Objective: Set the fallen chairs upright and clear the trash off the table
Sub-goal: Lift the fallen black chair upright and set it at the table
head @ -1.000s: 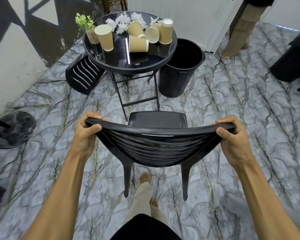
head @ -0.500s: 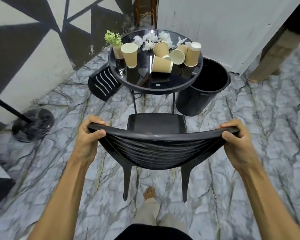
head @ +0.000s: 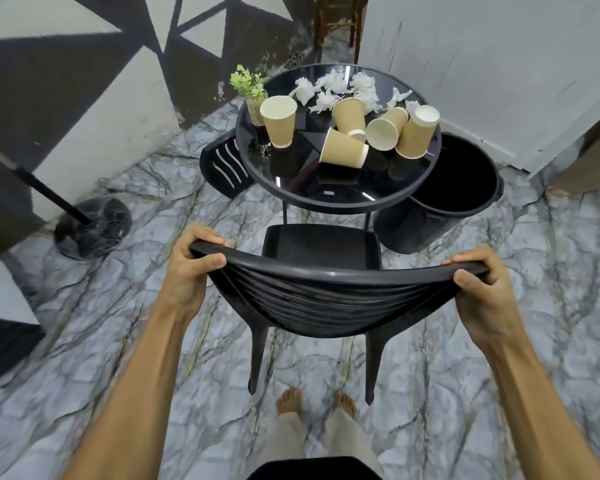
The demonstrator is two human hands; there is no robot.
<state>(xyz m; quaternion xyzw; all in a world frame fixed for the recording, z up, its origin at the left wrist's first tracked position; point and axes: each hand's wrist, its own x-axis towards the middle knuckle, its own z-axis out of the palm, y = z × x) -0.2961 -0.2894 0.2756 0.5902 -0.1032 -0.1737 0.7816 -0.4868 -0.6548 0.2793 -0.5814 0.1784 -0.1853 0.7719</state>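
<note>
Chair [head: 321, 289]: black plastic, upright, two rear legs seen planted on the marble floor [head: 499, 358], seat pointing away toward the table.
Left hand [head: 191, 275]: clenched over the left end of the chair's top rail, thumb on the near face, fingers curled over the far side.
Right hand [head: 482, 289]: clamped likewise on the right end of the rail.
Rail axis: runs left to right across the view, square to the line from body to table.
Table [head: 340, 199]: round, dark glass, straight ahead beyond the seat; front edge of seat close under the near rim, contact not readable.
Trash on table: five paper cups [head: 343, 152], some tipped, some standing; crumpled tissues [head: 329, 88] along the far side; small potted plant [head: 250, 88] at the left rim.
Bin [head: 465, 216]: black, open-topped, just right of the table, nearer the right hand.
Second chair [head: 224, 164]: looks fallen, lying behind and left of the table, nearer the left hand.
Likely next: release rail, step round left to the fallen chair.
</note>
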